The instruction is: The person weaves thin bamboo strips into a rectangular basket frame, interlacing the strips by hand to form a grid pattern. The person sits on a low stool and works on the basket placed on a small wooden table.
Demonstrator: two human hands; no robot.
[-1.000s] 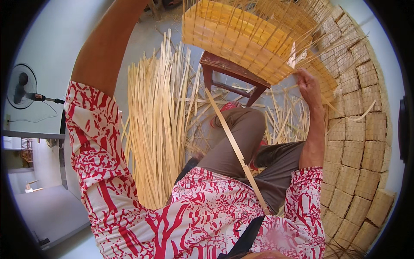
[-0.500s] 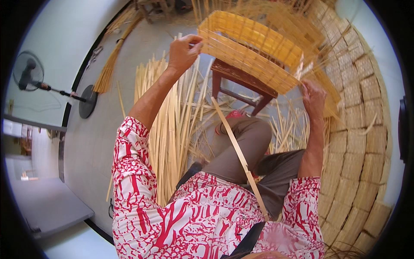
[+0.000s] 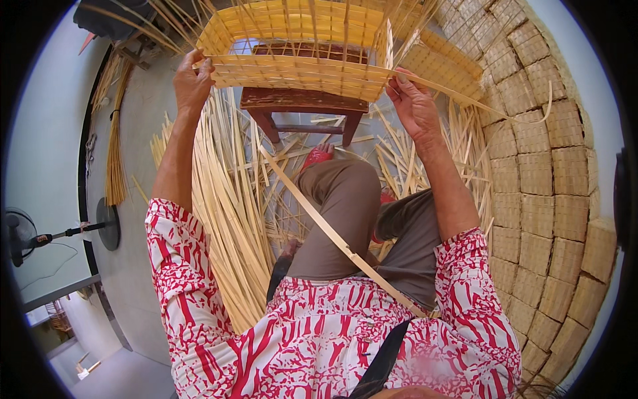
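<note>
Both arms reach up and forward — left hand (image 3: pixel 193 80) grips the woven bamboo basket's (image 3: pixel 299 50) corner, right hand (image 3: pixel 413 103) pinches a bamboo strip (image 3: pixel 465 96) along its rim.

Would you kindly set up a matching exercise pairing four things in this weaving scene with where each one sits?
Things:
1. left hand
2. right hand
3. wooden stool
4. stacked woven baskets

Places:
A. under the half-woven basket
B. piled along the person's right side
C. at the basket's left front corner
D. at the basket's right front corner, on a long strip

Pairs: 1-C, 2-D, 3-A, 4-B
</note>
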